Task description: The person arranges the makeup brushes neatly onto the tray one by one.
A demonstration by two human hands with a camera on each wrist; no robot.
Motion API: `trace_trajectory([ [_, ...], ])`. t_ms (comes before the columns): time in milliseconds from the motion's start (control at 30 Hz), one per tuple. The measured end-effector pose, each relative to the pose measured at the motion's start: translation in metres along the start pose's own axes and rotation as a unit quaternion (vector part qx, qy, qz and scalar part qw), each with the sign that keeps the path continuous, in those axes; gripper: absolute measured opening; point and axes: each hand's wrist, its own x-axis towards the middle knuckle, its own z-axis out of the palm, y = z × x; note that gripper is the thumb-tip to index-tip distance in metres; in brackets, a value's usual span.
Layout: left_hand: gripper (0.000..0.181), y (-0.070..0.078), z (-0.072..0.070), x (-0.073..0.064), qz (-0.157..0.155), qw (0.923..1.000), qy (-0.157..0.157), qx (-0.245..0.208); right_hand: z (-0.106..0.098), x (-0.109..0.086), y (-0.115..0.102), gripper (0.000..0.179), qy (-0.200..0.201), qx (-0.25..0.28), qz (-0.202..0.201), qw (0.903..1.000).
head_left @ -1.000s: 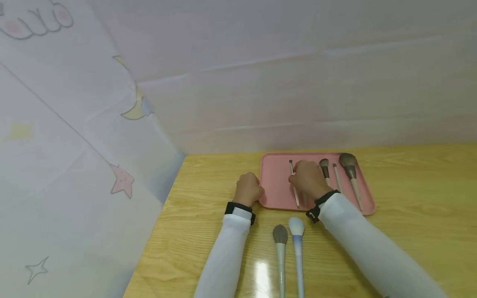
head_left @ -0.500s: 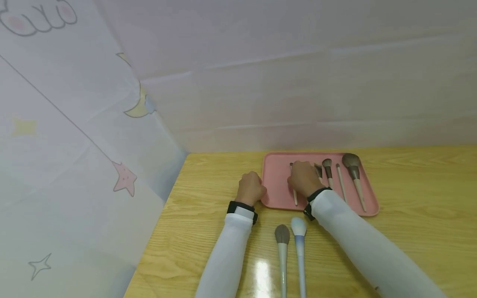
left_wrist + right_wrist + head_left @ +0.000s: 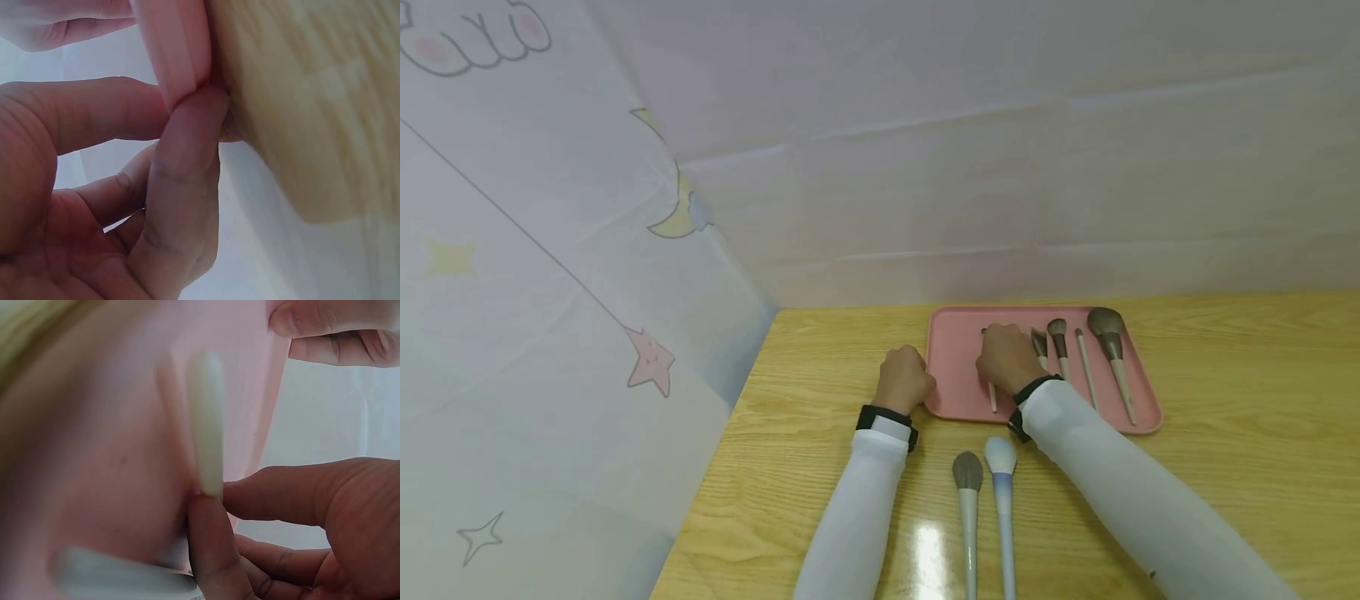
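Note:
Near the back of the table lies a pink tray (image 3: 951, 367) bearing several makeup brushes. My left hand (image 3: 904, 379) pinches its left rim between thumb and index finger, as the left wrist view shows at the rim (image 3: 172, 50). Over the tray, my right hand (image 3: 1011, 358) pinches a slim makeup brush with a pale handle (image 3: 206, 425); in the head view most of it is hidden under the hand. Right of that hand lie a fan-like brush (image 3: 1040, 343), a dark-headed brush (image 3: 1058, 337), a thin brush (image 3: 1086, 367) and a large fluffy brush (image 3: 1112, 350).
In front of the tray, two large brushes lie on the wooden table (image 3: 1240, 400): one grey-brown-headed brush (image 3: 967, 500) and one blue-and-white brush (image 3: 1002, 500). A pale patterned cloth (image 3: 925, 167) hangs behind the table and to its left.
My right hand has moved slightly left over the tray, covering more of the slim brush and uncovering the fan-like one. My left hand has stayed at the rim.

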Motion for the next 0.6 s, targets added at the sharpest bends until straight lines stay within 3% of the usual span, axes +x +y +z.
trace_trajectory([
  [600, 0.052, -0.001, -0.0003, -0.0008, 0.005, 1.0, -0.001, -0.003, 0.0015, -0.0002, 0.0006, 0.017, -0.001, -0.002, -0.008, 1.0],
])
